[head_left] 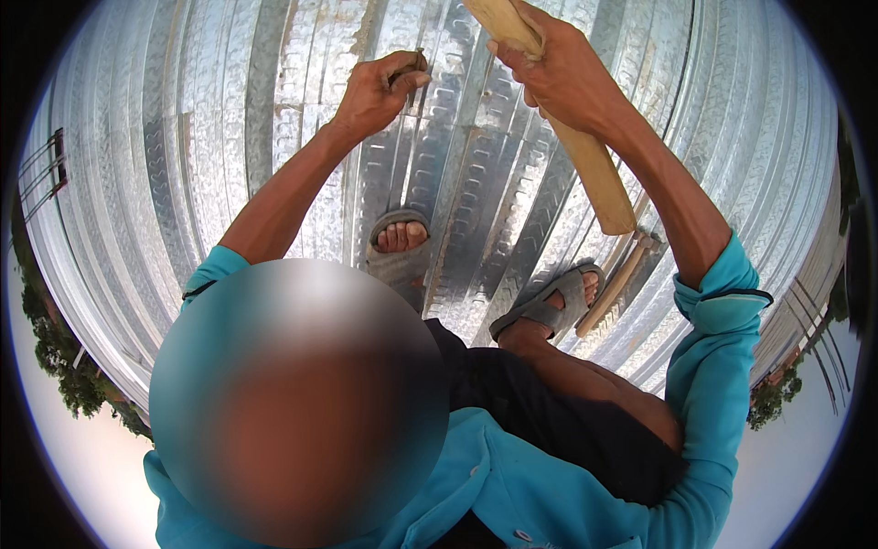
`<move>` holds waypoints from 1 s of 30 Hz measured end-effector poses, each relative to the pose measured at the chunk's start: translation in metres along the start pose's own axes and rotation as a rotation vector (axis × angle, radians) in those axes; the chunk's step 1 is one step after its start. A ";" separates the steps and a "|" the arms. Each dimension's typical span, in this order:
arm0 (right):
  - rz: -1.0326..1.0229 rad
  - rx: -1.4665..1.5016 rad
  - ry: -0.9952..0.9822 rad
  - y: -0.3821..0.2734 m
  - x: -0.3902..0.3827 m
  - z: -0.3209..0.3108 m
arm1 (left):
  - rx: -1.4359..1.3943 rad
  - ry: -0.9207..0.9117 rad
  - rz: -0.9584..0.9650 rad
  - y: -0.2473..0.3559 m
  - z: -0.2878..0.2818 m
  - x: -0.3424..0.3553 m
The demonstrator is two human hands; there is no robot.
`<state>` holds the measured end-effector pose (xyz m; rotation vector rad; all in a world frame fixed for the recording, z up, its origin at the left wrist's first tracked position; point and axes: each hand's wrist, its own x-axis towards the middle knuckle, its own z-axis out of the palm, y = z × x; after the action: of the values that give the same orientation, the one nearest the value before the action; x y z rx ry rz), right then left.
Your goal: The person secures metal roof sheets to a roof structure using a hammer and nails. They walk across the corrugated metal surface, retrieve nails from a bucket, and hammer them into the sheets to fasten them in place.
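Note:
My left hand is raised over the ribbed metal sheeting, its fingertips pinched on a small dark object that looks like a nail; most of it is hidden. My right hand is closed around a pale wooden handle, which runs from the top edge down to the right; its head end is out of view. Both arms wear teal sleeves pushed up. The two hands are close together, a little apart.
Two feet in grey sandals stand on the corrugated sheets. A second wooden piece lies by the right sandal. The sheeting's edges fall away at left and right, with trees and sky beyond.

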<state>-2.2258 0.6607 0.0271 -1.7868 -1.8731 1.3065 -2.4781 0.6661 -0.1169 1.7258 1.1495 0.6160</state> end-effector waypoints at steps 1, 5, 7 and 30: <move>-0.044 -0.069 -0.066 0.006 0.001 0.004 | 0.035 0.016 0.038 0.002 0.001 0.001; -0.039 -0.088 -0.098 0.003 0.004 0.003 | 0.043 0.054 0.131 -0.005 0.004 -0.001; 0.039 -0.006 -0.026 -0.010 0.006 -0.011 | -0.107 0.014 -0.097 0.000 -0.003 0.002; -0.093 -0.202 -0.207 0.019 0.010 0.018 | 0.073 -0.088 -0.091 0.009 -0.005 0.002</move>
<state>-2.2273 0.6589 -0.0006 -1.6862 -2.2433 1.3555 -2.4773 0.6687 -0.1072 1.7340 1.1936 0.4438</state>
